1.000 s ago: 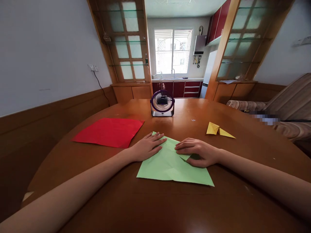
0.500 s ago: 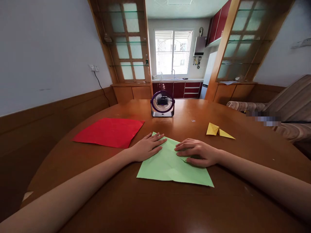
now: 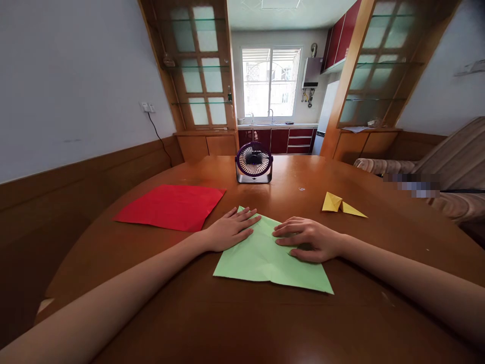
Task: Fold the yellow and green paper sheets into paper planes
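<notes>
A light green paper sheet (image 3: 261, 260) lies on the brown wooden table (image 3: 242, 318) in front of me. My left hand (image 3: 231, 230) rests flat on its upper left part, fingers spread. My right hand (image 3: 308, 238) presses flat on a folded-over flap at the sheet's upper right, which lies down under the palm. Neither hand grips anything.
A red paper sheet (image 3: 170, 206) lies flat to the left. A folded yellow paper shape (image 3: 341, 204) sits to the right. A small purple desk fan (image 3: 253, 162) stands at the table's far side. A striped sofa (image 3: 447, 167) is beyond the right edge.
The folded green flap under my right hand has been pressed flatter; the dark gap beneath it has closed. My left hand has stayed in place.
</notes>
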Motion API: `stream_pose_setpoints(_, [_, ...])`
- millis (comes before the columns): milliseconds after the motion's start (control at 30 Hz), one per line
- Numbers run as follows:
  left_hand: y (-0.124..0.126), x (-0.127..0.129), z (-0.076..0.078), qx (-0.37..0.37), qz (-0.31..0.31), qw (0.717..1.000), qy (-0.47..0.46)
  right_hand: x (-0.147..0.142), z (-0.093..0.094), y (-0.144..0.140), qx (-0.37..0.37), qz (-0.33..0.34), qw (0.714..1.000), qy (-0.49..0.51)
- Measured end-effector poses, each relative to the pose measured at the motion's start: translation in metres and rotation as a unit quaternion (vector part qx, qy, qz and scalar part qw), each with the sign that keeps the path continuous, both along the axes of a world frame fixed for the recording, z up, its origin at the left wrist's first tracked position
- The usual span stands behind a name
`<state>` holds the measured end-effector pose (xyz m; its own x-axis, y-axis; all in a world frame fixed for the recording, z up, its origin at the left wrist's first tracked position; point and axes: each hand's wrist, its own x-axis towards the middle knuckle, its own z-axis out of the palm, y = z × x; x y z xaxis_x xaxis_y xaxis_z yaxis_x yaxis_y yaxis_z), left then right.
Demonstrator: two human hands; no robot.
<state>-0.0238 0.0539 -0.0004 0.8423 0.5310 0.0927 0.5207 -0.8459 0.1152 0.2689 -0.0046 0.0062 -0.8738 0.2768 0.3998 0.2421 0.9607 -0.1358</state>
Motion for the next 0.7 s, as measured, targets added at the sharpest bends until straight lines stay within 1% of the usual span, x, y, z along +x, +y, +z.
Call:
stream_pose_setpoints(167, [-0.002,0.000,0.003,-0.001,0.007,1.000,0.013,0.000,0.000,0.000,-0.002,-0.003,1.000,-0.006])
stream_pose_setpoints(300, [-0.004,0.003,0.003,0.013,0.005,1.000,-0.002,0.000,0.000,0.001,-0.002,-0.001,1.000,0.002])
stream_pose_setpoints(567, [-0.020,0.020,0.003,-0.034,-0.028,0.999,-0.014,-0.001,0.000,0.000,0.001,-0.001,1.000,0.003])
stream_pose_setpoints(633, [-0.021,0.022,0.003,-0.043,-0.021,0.999,-0.012,-0.001,0.000,0.001,0.002,-0.002,1.000,0.004])
stream_pose_setpoints(700, [-0.020,0.024,0.003,-0.045,0.000,0.999,-0.011,-0.001,0.000,0.001,0.002,-0.002,1.000,0.004])
